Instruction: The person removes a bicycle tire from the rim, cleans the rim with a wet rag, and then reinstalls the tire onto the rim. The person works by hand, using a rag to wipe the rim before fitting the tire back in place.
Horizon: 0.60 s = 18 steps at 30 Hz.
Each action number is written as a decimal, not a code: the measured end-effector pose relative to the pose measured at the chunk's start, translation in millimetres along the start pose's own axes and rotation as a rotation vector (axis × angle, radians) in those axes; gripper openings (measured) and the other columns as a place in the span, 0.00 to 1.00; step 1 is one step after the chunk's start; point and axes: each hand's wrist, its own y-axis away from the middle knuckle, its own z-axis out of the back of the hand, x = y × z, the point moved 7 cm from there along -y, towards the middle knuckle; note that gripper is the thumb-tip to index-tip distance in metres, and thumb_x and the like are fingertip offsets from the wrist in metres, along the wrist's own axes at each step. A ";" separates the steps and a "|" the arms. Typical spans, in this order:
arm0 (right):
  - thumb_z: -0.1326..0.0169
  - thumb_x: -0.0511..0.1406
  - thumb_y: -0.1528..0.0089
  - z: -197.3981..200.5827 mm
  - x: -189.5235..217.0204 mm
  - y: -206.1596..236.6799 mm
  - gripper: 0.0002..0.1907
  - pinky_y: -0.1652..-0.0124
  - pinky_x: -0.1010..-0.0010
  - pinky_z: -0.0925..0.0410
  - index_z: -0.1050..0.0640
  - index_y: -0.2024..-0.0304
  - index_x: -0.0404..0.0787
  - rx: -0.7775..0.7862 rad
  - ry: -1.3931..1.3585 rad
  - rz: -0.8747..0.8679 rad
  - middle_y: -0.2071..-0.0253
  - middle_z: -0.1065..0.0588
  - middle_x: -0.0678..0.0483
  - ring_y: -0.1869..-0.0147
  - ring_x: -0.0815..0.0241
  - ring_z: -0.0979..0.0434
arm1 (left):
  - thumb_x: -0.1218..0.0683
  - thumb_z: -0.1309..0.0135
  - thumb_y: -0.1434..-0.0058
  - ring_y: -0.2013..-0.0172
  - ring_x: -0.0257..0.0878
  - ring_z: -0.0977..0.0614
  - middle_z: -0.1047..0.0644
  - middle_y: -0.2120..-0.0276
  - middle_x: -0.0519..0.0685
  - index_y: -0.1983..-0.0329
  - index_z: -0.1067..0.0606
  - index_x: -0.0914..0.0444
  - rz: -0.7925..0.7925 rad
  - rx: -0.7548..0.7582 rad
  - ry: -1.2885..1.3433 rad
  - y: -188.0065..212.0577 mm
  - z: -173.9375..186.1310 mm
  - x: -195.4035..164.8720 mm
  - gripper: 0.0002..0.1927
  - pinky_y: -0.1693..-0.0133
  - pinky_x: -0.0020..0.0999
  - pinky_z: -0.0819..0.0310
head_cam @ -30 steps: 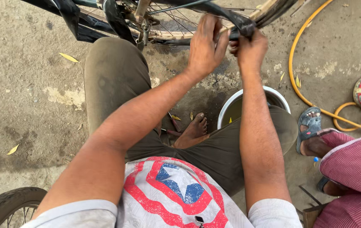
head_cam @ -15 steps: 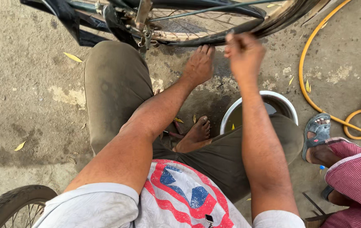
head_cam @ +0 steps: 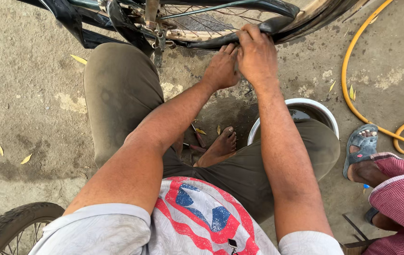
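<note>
A bicycle wheel (head_cam: 221, 21) with spokes, a worn rim and a black tyre (head_cam: 277, 21) stands across the top of the view. My right hand (head_cam: 257, 54) grips the black tyre at the rim's lower edge. My left hand (head_cam: 222, 68) sits right beside it, fingers pressed up against the same stretch of tyre. I am squatting, both knees in olive trousers, with one bare foot (head_cam: 218, 147) on the ground below my arms.
A white basin (head_cam: 327, 113) of dark water sits by my right knee. A yellow hose (head_cam: 353, 85) curls on the dirt at right. Another person's sandalled foot (head_cam: 360, 153) and checked red cloth (head_cam: 403, 193) are at lower right. A second tyre (head_cam: 15, 226) shows at bottom left.
Both hands left the tyre half a second ago, the left dropping low. They are back together on the tyre's lower edge now, and the view has shifted slightly.
</note>
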 end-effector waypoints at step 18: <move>0.42 0.35 0.38 -24.4 1.6 -0.1 0.08 0.43 0.57 0.39 0.15 0.62 0.38 0.149 0.475 -0.105 0.53 0.22 0.47 0.45 0.48 0.26 | 0.60 0.45 0.43 0.38 0.50 0.27 0.29 0.36 0.58 0.30 0.34 0.62 0.068 0.030 0.104 15.9 -1.2 9.4 0.34 0.36 0.41 0.31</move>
